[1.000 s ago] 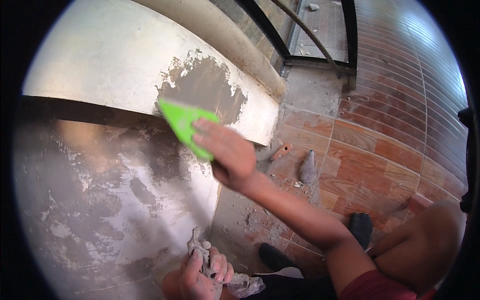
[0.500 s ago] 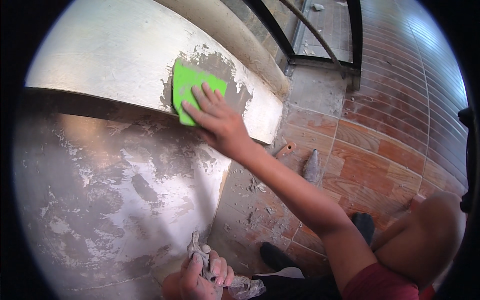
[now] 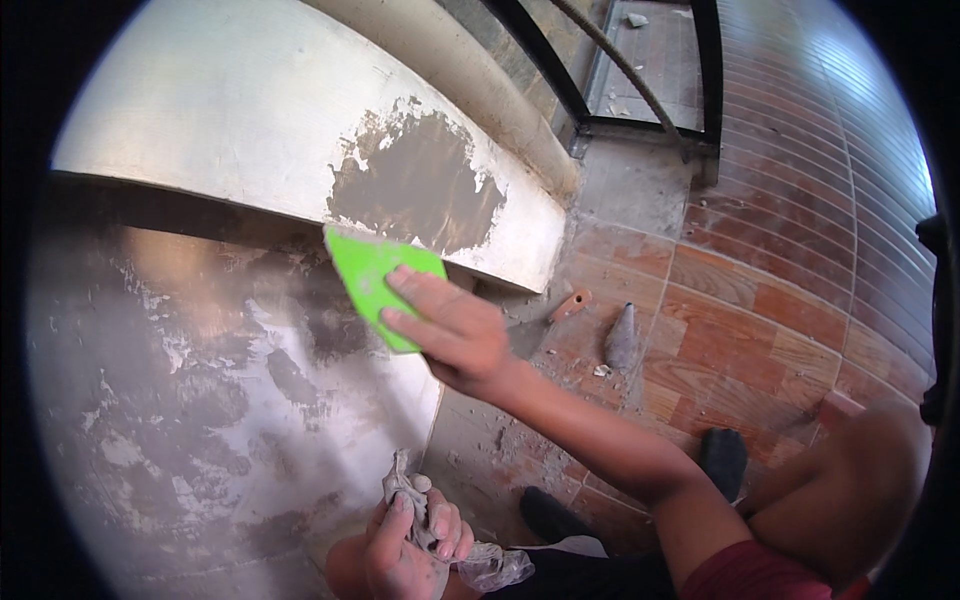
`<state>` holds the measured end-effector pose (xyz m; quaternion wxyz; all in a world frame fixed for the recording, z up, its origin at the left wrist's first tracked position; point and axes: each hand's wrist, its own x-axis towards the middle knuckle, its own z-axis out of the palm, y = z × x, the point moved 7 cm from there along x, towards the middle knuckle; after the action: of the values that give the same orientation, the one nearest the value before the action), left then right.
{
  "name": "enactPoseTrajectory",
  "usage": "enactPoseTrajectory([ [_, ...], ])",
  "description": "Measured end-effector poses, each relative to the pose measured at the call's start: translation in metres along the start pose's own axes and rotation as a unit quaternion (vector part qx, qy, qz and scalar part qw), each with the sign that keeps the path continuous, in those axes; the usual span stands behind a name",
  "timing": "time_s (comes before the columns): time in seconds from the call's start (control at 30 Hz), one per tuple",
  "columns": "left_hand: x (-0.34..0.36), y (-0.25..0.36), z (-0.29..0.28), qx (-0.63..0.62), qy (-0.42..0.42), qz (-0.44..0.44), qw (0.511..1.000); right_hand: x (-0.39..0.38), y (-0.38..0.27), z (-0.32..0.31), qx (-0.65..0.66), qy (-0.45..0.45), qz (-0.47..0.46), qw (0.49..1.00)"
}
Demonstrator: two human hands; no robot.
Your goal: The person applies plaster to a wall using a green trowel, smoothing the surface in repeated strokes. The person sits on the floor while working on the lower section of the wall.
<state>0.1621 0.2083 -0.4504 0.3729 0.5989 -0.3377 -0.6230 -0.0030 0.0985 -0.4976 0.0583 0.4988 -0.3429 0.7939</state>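
My right hand (image 3: 455, 330) is closed on a flat green plastic spreader (image 3: 375, 285), its far edge just below the lower edge of a white ledge (image 3: 220, 130). Beyond it, a smooth grey patch of filler (image 3: 420, 185) covers part of the ledge's face, with ragged edges. Close to me at the bottom, my left hand (image 3: 415, 545) grips a crumpled plastic bag (image 3: 405, 490) smeared with grey paste, its narrow end pointing up. Loose clear plastic (image 3: 495, 570) hangs out beside that hand. What the bag holds inside is hidden.
A wall (image 3: 200, 400) patched grey and white lies below the ledge. On the tiled floor (image 3: 740, 330) are a wooden-handled tool (image 3: 570, 305), a grey cone-shaped object (image 3: 621, 338) and scattered crumbs. A black metal frame (image 3: 650, 128) stands at the back, beside a rounded pipe-like edge (image 3: 480, 85).
My right hand has drawn the green spreader down and toward me, off the ledge's face, uncovering the grey patch. My left hand stays nearly in place with the bag.
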Motion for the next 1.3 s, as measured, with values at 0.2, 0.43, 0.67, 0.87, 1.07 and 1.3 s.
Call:
enactPoseTrajectory([
  [0.2, -0.011, 0.003, -0.005, -0.004, -0.01, 0.016, 1.0, 0.032, 0.055, -0.029, -0.088, 0.093, 0.004, 0.992],
  [0.43, -0.016, 0.006, 0.007, -0.058, -0.093, -0.017, 0.994, 0.056, 0.103, -0.012, -0.112, 0.074, 0.068, 0.989],
  [0.67, -0.011, 0.004, 0.017, -0.063, -0.146, -0.025, 0.987, 0.012, 0.059, 0.029, -0.071, -0.041, 0.038, 0.996],
  [0.87, -0.009, 0.002, 0.023, -0.07, -0.161, -0.033, 0.984, -0.021, 0.013, 0.04, -0.04, -0.104, 0.019, 0.994],
  [1.07, -0.002, -0.002, 0.024, -0.071, -0.139, -0.047, 0.987, -0.022, -0.007, 0.006, 0.141, 0.053, 0.175, 0.973],
  [1.3, -0.003, -0.003, 0.001, -0.005, -0.002, 0.002, 1.0, 0.025, 0.073, -0.066, -0.084, 0.24, 0.185, 0.949],
])
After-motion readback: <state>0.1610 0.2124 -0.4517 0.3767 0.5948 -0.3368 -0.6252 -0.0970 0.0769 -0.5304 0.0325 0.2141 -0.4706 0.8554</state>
